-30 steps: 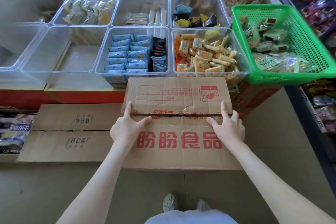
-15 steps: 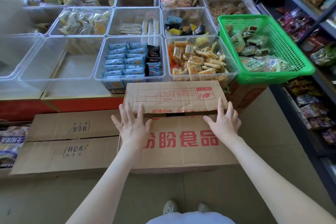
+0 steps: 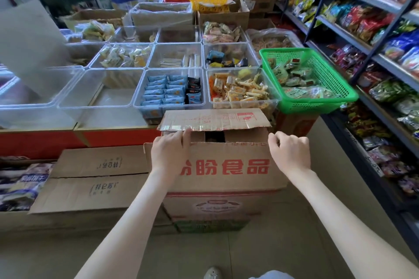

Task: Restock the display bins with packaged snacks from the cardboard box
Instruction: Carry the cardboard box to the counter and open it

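A brown cardboard box (image 3: 226, 179) with red Chinese print stands on the floor in front of me. Its far flap (image 3: 215, 119) is lifted and its near flap is bent toward me, leaving a dark gap. My left hand (image 3: 170, 152) curls over the top edge of the near flap at its left end. My right hand (image 3: 290, 154) grips the same flap at its right end. Behind the box sit clear display bins: one with blue snack packs (image 3: 165, 92), one with orange and yellow snacks (image 3: 238, 92), and an empty bin (image 3: 106, 95). The box's contents are hidden.
A green basket (image 3: 317, 106) of packets sits right of the bins. A flat cardboard box (image 3: 95, 179) lies left of mine, with a snack bag (image 3: 20, 183) beyond it. Shelves of snacks (image 3: 385, 63) line the right. My shoe (image 3: 212, 273) shows below.
The flaps were flat and closed; now both hands have pulled the near flap toward me and the far flap has risen. The camera has tilted up, showing more of the shop.
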